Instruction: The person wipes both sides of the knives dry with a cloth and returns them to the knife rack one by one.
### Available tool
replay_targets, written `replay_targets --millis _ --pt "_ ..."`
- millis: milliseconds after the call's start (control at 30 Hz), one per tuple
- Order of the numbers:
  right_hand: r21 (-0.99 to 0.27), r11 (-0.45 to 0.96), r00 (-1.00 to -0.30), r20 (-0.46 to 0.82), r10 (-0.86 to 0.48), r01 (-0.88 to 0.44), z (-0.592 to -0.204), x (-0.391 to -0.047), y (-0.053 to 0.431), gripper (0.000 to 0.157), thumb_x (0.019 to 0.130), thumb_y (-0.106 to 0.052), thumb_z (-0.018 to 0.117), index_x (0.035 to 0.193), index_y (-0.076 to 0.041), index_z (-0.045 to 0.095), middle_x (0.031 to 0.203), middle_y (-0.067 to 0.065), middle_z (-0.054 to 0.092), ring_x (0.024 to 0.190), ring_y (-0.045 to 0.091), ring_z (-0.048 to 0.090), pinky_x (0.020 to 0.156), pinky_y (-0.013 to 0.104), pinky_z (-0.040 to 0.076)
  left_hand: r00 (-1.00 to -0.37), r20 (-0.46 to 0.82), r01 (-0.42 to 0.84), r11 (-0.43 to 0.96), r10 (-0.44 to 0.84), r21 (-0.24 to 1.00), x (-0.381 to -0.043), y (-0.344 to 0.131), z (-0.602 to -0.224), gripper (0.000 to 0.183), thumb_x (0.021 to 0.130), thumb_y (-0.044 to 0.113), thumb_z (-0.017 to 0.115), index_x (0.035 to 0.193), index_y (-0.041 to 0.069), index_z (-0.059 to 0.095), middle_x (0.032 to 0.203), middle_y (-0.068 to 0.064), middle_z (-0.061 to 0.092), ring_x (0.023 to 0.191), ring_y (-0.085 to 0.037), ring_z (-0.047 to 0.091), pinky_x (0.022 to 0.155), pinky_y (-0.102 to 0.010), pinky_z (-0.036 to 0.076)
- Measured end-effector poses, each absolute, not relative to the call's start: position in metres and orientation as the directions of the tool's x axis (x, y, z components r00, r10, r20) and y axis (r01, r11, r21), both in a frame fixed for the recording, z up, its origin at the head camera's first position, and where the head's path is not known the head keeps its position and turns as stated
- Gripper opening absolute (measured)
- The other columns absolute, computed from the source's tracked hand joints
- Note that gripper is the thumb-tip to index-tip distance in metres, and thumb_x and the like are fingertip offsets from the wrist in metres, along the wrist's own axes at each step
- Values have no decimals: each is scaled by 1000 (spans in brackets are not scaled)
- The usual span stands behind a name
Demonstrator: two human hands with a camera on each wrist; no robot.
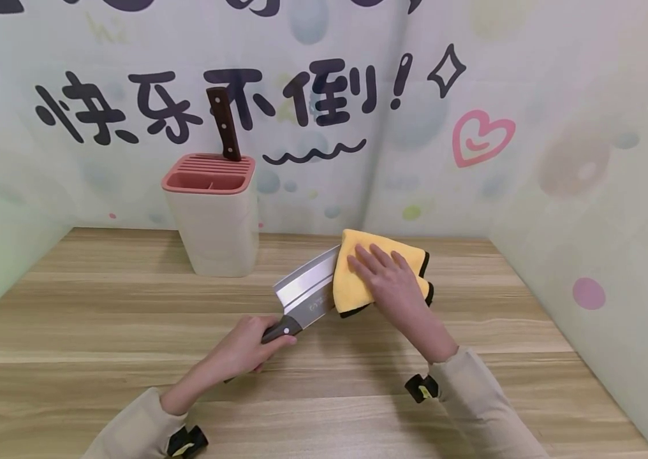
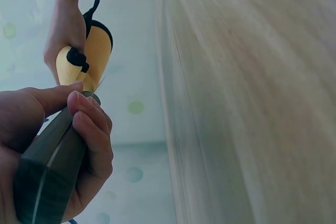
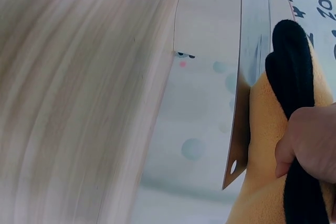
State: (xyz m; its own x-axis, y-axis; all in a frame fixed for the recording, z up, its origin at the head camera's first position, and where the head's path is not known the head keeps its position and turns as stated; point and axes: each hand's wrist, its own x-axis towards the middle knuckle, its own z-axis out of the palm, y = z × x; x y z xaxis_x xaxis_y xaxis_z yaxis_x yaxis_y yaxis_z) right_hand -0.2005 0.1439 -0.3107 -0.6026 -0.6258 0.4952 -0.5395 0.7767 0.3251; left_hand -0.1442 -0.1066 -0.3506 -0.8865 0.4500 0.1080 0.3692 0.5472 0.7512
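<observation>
My left hand (image 1: 246,347) grips a cleaver (image 1: 307,287) by its dark handle (image 2: 52,166), fingers wrapped round it. The cleaver is held up over the table, its broad steel blade slanting up to the right. My right hand (image 1: 395,284) holds a folded yellow cloth (image 1: 353,280) with black edging against the blade's far part, fingers spread over the top. In the right wrist view, the thumb (image 3: 307,140) bends onto the cloth's black edging, and the blade (image 3: 239,124) with a hole near its corner stands beside the cloth. The cloth hides the blade's end in the head view.
A white knife block (image 1: 217,229) with a pink slotted top stands at the back left of the wood-grain table (image 1: 129,306). A knife with a brown riveted handle (image 1: 223,124) is upright in it. Printed walls (image 1: 312,185) enclose the table at the back and sides.
</observation>
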Motion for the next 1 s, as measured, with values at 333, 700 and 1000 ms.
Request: replay_targets --millis 333,700,1000 --pt "380 731 -573 456 -681 -567 -310 -195 131 51 73 5 66 120 -11 56 127 9 51 116 29 47 91 48 40 -888 94 358 551 449 754 -145 -104 -349 26 85 26 60 71 6 51 45 4 42 32 -3 41 31 -19 32" --pt "461 646 -497 414 -763 -608 -312 -187 116 51 74 2 67 121 -13 55 127 7 50 117 27 46 92 46 40 -885 88 357 545 457 759 -148 -101 -350 26 86 26 59 71 7 51 45 5 43 32 -3 41 31 -19 32" --pt "492 557 -420 367 -830 -669 -309 -182 109 54 73 -1 68 123 -16 54 130 2 48 121 23 41 98 46 32 -897 40 313 567 441 762 -148 -100 -350 26 86 26 59 71 7 50 48 4 43 33 -4 40 32 -19 32"
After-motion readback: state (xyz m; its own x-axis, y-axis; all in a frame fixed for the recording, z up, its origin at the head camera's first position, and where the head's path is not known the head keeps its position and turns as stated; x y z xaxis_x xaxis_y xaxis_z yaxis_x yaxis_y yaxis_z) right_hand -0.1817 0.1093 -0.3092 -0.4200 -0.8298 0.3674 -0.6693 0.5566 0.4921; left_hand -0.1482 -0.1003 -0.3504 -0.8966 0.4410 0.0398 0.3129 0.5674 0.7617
